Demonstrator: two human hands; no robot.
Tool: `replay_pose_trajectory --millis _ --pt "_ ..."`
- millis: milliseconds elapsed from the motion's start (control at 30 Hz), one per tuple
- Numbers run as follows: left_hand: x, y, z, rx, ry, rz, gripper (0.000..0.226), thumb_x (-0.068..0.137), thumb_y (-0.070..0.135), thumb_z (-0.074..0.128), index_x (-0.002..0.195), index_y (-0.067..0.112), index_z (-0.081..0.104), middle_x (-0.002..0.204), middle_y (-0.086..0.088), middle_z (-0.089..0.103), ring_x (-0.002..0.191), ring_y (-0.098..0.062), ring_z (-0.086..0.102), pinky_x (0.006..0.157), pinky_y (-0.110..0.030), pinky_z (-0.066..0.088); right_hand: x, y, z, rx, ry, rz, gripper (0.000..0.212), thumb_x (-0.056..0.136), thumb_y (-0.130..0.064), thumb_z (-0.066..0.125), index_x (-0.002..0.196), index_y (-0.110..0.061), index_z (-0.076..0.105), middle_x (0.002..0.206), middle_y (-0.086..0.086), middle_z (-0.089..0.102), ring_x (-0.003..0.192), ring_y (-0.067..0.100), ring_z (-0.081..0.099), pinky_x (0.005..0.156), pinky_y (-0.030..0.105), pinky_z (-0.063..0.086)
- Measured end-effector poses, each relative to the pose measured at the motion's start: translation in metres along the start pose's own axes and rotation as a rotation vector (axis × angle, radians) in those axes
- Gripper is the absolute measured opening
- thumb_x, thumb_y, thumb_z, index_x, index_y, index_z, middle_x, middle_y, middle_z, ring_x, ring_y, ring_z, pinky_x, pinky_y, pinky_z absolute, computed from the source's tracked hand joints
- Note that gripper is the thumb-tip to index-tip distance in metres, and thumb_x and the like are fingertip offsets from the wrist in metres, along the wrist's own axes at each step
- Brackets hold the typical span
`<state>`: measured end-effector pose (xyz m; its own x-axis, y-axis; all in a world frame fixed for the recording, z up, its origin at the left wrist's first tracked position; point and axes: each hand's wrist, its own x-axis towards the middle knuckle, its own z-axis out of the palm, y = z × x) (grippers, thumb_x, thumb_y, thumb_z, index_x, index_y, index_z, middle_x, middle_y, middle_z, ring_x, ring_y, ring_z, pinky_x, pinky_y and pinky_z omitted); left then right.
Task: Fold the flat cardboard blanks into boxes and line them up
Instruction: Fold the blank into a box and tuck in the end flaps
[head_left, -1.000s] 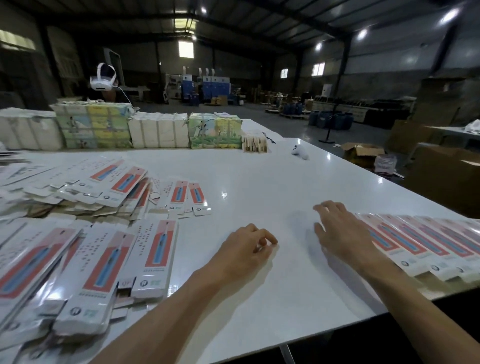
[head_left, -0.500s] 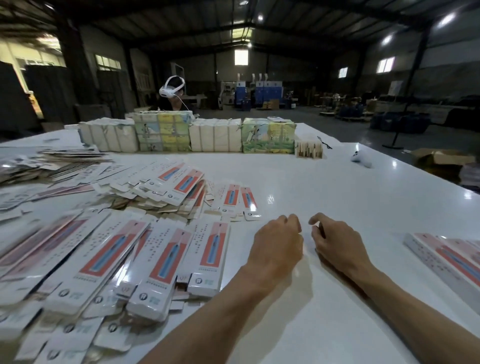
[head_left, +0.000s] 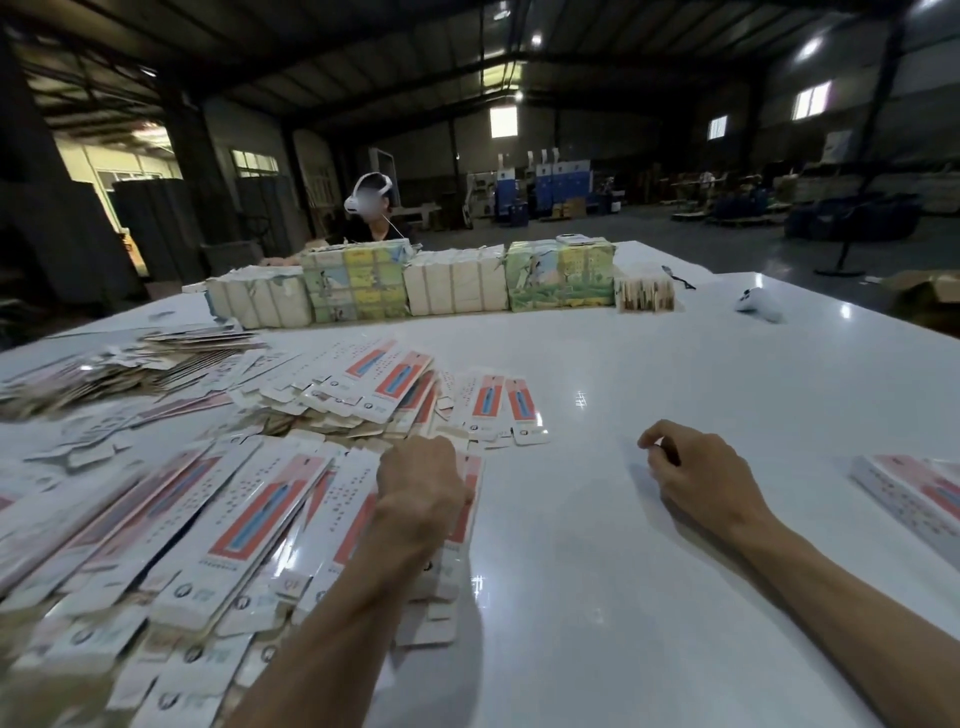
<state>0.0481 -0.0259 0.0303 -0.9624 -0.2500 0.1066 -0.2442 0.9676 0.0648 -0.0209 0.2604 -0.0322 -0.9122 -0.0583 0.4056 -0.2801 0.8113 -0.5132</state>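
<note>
The left hand (head_left: 422, 486) lies knuckles-up on the right edge of a fanned spread of flat blanks (head_left: 244, 525) at the near left of the white table (head_left: 623, 597), and its forearm crosses the blanks' lower ends. Its fingers curl down over the top end of the rightmost blank. The fingertips are hidden behind the back of the hand, so I cannot tell whether they pinch the card or only rest on it. The right hand (head_left: 701, 480) rests on bare table well to the right, palm down, fingers loosely curled, thumb and forefinger close together, holding nothing. Folded boxes (head_left: 919, 493) lie at the right edge, apart from it. A second heap of blanks (head_left: 363, 400) sits behind the left hand, and a row of packs (head_left: 457, 286) lines the far side
</note>
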Motion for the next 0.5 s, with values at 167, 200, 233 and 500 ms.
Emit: replay_pose_trajectory --millis 167,200,233,500 --pt "0.003 0.003 0.003 -0.061 -0.034 -0.027 0.051 0.088 0.052 0.080 0.116 0.013 0.065 0.114 -0.007 0.071 0.099 -0.021 0.070 0.088 -0.030 0.057 -0.001 0.003 -0.002 0.041 -0.018 0.001 0.021 0.100 -0.014 0.053 0.104 -0.026 0.070 0.070 -0.010 0.067 0.077 0.018 0.070 0.071 0.036 0.053" --pt "0.003 0.004 0.003 -0.035 -0.016 -0.035 0.051 0.088 0.053 0.081 0.115 0.013 0.064 0.114 -0.008 0.070 0.099 -0.020 0.068 0.085 -0.029 0.054 -0.001 0.003 -0.001 0.046 -0.018 0.003 0.021 0.099 -0.014 0.053 0.103 -0.026 0.070 0.069 -0.010 0.067 0.076 0.017 0.070 0.069 0.034 0.051" --pt "0.003 0.004 0.005 -0.002 0.005 -0.044 0.051 0.088 0.053 0.080 0.115 0.014 0.063 0.115 -0.008 0.067 0.099 -0.020 0.063 0.083 -0.029 0.050 -0.001 0.003 -0.001 0.049 -0.017 0.005 0.021 0.099 -0.014 0.053 0.103 -0.026 0.070 0.069 -0.010 0.066 0.076 0.017 0.069 0.069 0.033 0.050" --pt "0.008 -0.007 -0.002 -0.110 -0.087 -0.027 0.051 0.085 0.054 0.082 0.113 0.017 0.063 0.102 -0.002 0.072 0.084 -0.016 0.074 0.076 -0.031 0.062 -0.001 0.004 -0.001 0.047 -0.030 0.005 0.021 0.100 -0.014 0.053 0.105 -0.025 0.070 0.069 -0.009 0.066 0.074 0.018 0.064 0.070 0.034 0.049"
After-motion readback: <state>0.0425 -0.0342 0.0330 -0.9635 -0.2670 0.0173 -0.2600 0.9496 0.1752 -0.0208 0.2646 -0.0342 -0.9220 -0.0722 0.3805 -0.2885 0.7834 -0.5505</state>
